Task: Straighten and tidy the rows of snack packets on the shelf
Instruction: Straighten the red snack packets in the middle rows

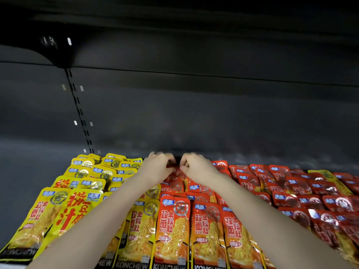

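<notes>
Both arms reach to the rear of the shelf [29,171]. L = left hand [157,167], R = right hand [196,167]. They are nearly touching, knuckles up, with the fingers [169,159] of both curled down. The fingers pinch the top edge of the rear orange packet [175,174]; R thumb is pressed on its front. Fingertips are blurred, so the exact grip of L is less clear.

The orange packets [172,226] run in rows straight back from the fingers toward the camera, between and under the forearms, overlapping like tiles w/ labels up. Yellow packets [85,183] sit just beside the L fingers on the outer side. Their rear ones are skewed & piled, and the front ones are tilted. Red packets [303,195] spread out from beside the R fingers on its outer side, in loose uneven rows. A stray yellow packet [320,174] lies among them, well apart from the fingers. Behind the fingers is the dark back wall [213,113], w/ a slotted upright [79,113] up & to the L side.
</notes>
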The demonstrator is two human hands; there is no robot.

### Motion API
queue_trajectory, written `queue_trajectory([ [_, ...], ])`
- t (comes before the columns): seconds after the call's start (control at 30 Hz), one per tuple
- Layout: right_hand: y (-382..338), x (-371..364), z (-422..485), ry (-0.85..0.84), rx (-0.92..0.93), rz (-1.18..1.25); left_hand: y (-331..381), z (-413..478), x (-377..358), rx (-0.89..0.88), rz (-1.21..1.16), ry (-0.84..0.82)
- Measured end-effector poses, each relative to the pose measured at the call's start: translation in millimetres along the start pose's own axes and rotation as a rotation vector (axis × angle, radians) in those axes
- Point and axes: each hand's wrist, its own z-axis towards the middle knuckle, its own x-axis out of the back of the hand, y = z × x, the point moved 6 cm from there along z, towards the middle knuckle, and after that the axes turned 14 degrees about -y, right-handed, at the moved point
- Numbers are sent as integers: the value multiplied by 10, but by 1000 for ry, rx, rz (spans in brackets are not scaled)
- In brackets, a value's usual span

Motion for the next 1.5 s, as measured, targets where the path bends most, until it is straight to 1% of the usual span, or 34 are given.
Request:
queue_trajectory([
  [0.07, -17, 66, -71, 53, 22, -3, -7, -70, 97, 8, 2, 63],
  [0.1, -21, 84, -110, 59, 40, 8, -17, -105, 132, 10, 0, 70],
  [0.17, -38, 79, -204, 6, 68, 3, -4, -199, 166, 16, 37, 8],
  [0.23, -59, 30, -281, -86, 72, -59, 29, -281, 140, 25, 120, -106],
  [0.3, -80, -9, -330, -122, 70, -112, 51, -327, 106, 31, 163, -170],
  [0.5, -65, -57, -323, -115, 54, -47, 123, -334, 67, 40, 105, -206],
  [0.63, -62, -72, -322, -124, 47, -27, 153, -333, 91, 81, 202, -165],
  [0.83, -101, -109, -314, -192, 55, -53, 164, -356, 48, 109, 257, -252],
  [0.93, -125, -111, -301, -195, 44, -71, 166, -356, 27, 116, 266, -280],
  [1.13, -129, -168, -286, -245, 4, -209, 171, -380, 48, 111, 338, -281],
  [1.2, -124, -132, -285, -211, -10, -206, 160, -365, 75, 110, 284, -264],
  [1.33, -72, -60, -269, -136, -44, -160, 120, -274, 97, 110, 153, -177],
  [1.5, -31, -27, -286, -77, -12, -107, 167, -173, -6, 89, 156, -142],
])
